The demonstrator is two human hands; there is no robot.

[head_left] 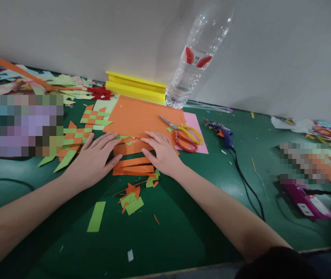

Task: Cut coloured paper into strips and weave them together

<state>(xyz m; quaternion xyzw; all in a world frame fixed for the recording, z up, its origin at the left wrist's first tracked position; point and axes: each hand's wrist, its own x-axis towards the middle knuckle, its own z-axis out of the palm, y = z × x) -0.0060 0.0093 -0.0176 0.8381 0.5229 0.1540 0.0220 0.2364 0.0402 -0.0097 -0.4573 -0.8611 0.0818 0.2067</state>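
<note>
Left hand [94, 159] and right hand [161, 153] lie flat, open, on the strips [133, 164]. One slip could scatter them toward the scissors [187, 136].

Scissors [187, 135] crowd the right hand [161, 153], bottle [194, 58] behind; near table [182, 221] mostly open.

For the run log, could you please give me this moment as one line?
left hand: flat, fingertips at orange strips | right hand: flat on orange strips | scissors: untouched, handles on pink sheet
</note>
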